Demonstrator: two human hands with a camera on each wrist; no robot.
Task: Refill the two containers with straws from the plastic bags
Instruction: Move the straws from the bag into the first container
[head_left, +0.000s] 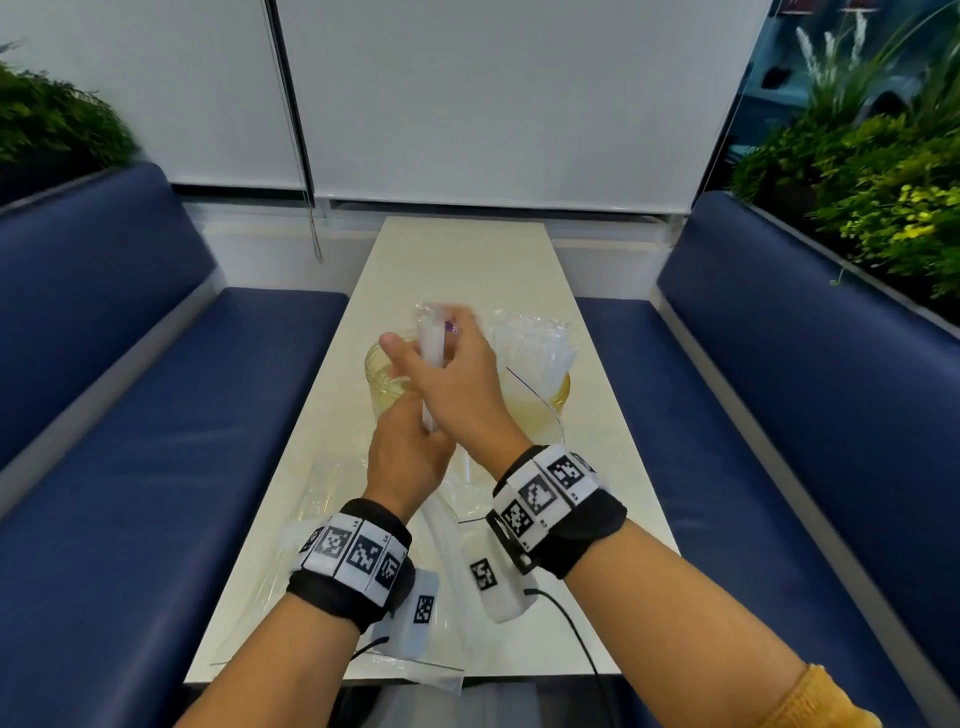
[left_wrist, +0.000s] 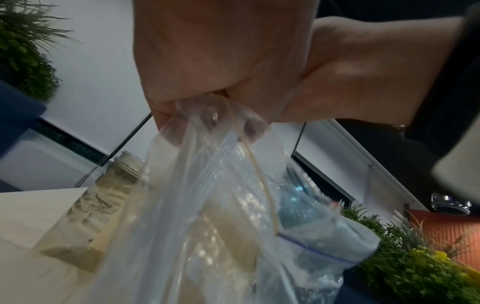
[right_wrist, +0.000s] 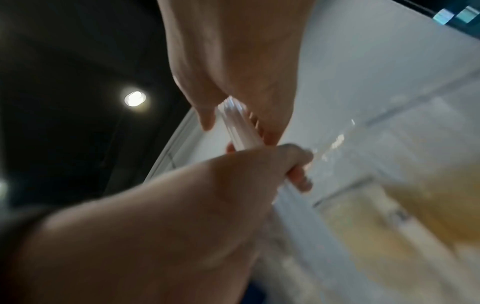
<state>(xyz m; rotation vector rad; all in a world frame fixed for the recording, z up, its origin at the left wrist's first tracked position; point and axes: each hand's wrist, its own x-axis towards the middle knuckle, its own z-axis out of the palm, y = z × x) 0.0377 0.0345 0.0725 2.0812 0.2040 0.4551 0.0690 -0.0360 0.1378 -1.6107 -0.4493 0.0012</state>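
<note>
Straw bundle (head_left: 432, 349) near-upright, top tipped away; right hand (head_left: 457, 384) & left hand (head_left: 408, 457) both grasping it.

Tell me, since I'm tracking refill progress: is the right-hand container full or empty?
Full: the right container holds a tall bunch of wrapped straws standing well above its rim.

The left hand (left_wrist: 221, 67) pinches a clear plastic bag (left_wrist: 207, 216) hanging toward six o'clock. A glass container (left_wrist: 103, 205) stands at eight o'clock.
</note>
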